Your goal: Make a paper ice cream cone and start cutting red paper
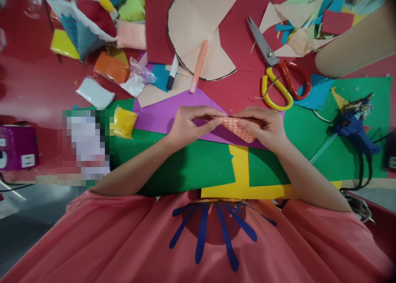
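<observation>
Between my two hands is a small piece of orange-and-cream checked paper [237, 128], rolled or folded into a cone-like shape. My left hand [194, 124] pinches its left end between thumb and fingers. Around its right part my right hand [264, 126] is closed, thumb on the near side. Both hands are just above a purple sheet [154, 117]. Beyond them lie an orange marker [199, 66], a black-and-white marker [172, 72] and large scissors [270, 60] with one red and one yellow handle, blades spread a little.
Green sheets [192, 163] and a yellow sheet [239, 163] cover the near table. A blue glue gun [355, 130] with a cord lies right. Clay packets, such as a yellow one [124, 122], and a blue checked cone [82, 31] are left. Paper scraps [297, 17] pile up far right, beside a beige cylinder [355, 39].
</observation>
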Available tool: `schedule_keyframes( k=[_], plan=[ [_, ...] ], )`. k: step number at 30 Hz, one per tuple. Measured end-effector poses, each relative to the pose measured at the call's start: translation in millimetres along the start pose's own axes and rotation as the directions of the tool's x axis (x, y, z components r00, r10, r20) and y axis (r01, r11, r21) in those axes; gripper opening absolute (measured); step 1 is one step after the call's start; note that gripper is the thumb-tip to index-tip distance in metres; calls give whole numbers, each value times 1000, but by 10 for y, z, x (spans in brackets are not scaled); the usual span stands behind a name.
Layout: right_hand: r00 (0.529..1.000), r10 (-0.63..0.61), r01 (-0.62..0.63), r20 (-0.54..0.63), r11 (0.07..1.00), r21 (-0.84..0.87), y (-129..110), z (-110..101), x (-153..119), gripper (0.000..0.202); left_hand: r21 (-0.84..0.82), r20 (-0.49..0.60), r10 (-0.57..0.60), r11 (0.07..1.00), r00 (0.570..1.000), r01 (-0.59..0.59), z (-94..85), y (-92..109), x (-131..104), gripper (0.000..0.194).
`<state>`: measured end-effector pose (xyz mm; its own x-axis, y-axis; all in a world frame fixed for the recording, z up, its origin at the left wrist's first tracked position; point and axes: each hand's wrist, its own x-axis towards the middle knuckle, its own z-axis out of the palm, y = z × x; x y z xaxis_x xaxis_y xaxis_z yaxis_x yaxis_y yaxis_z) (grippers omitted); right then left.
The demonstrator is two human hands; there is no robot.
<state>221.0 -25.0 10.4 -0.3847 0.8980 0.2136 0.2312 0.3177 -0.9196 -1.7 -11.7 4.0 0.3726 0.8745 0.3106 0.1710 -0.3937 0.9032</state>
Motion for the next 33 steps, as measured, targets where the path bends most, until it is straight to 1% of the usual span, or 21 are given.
schedule_keyframes(
  k=[5,10,14,19,21,23,27,30,33],
  plan=[
    [1000,5,-5,9,1000,18,-8,-5,-1,17,69,16,50,996,999,-51,-5,3,6,8],
    [1000,18,-18,7,1000,18,0,-10,-4,18,56,6,87,995,996,-87,-4,6,11,7],
    [1000,12,-12,-1,1000,11,0,-16,-2,18,7,-16,69,998,998,-68,6,-15,-4,7],
    [999,19,-19,-30,1000,24,-27,-22,9,15,-195,-49,35,980,998,-44,16,-52,-20,11],
    [998,26,-24,-51,999,36,-37,-25,12,15,-230,-77,5,973,997,-22,16,-58,-19,9],
    [997,41,-38,-68,998,41,-45,-27,11,16,-213,-108,-15,977,994,-9,15,-58,-16,7],
    [995,65,-61,-76,997,48,-51,-31,7,20,-169,-137,-15,986,990,-9,18,-50,-18,12],
    [996,61,-59,-71,998,29,-49,-33,5,22,-158,-133,-35,987,991,14,21,-37,-24,15],
    [997,27,-28,-74,999,-17,-44,-32,4,21,-168,-119,-63,985,991,42,19,-23,-25,17]
  ],
)
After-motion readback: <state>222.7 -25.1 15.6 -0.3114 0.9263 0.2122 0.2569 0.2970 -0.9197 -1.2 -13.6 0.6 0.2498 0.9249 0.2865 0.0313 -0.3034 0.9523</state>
